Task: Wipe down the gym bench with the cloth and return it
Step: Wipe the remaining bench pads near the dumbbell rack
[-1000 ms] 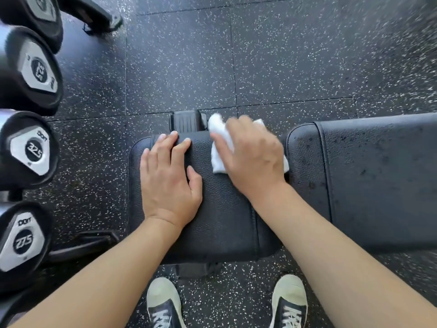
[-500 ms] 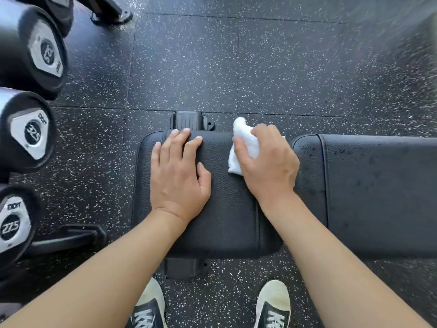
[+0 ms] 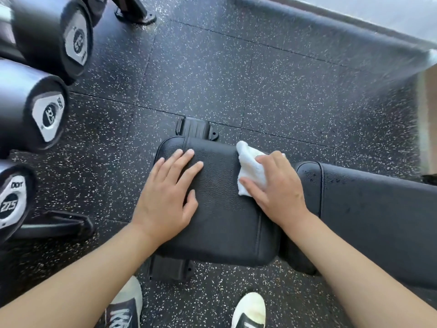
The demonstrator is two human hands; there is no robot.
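The black gym bench runs across the lower middle, with its short seat pad on the left and its long back pad on the right. A white cloth lies crumpled on the seat pad's far right corner. My right hand lies on the cloth with the fingers bent over it, pressing it to the pad. My left hand rests flat on the seat pad's left half, fingers straight. Part of the cloth is hidden under my right hand.
Black dumbbells sit on a rack along the left edge. The speckled rubber floor surrounds the bench. A bench foot sticks out at the far side, another at the near side. My two shoes stand below the bench. A wall base runs along the upper right.
My right hand has slid the cloth to the right, toward the gap between the pads. My left hand stays flat on the seat pad. The view has tilted.
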